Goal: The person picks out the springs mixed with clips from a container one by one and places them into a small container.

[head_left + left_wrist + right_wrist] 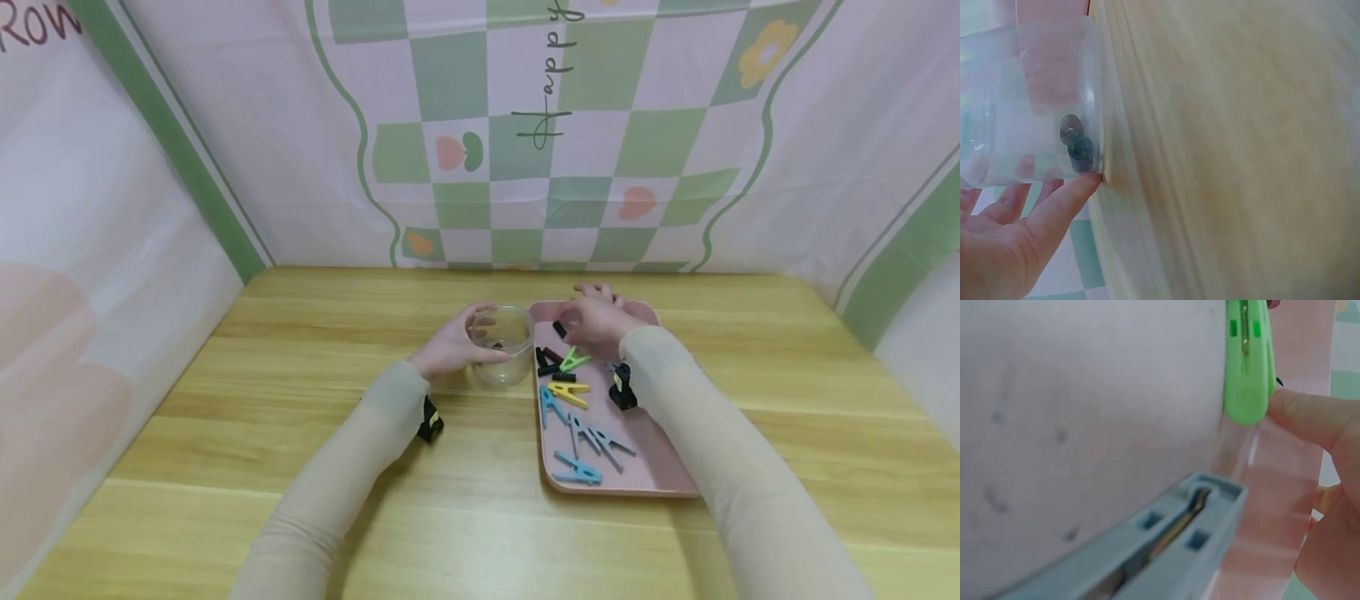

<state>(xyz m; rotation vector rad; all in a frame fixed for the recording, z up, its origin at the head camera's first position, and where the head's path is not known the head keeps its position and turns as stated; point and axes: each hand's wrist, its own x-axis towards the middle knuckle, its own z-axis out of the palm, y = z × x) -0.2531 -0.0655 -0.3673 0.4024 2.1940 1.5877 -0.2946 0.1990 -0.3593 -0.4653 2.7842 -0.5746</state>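
My left hand (457, 343) grips a clear round jar (504, 372) on the table, just left of the pink tray (551, 485). Small dark ridged pieces (1080, 154) lie at the jar's bottom in the left wrist view. Over the far part of the tray, my right hand (598, 323) has its fingertips beside a short black piece (559, 330); whether they pinch it cannot be told. Near its thumb in the right wrist view is a green clothespin (1249, 375), with a grey clothespin (1179, 534) closer to the camera.
Other dark pieces (564, 377) lie along the tray's left side. A yellow clothespin (570, 390), blue clothespins (577, 472) and grey ones (588, 433) are spread toward its near end. A patterned cloth (517, 192) hangs behind the wooden table (337, 333).
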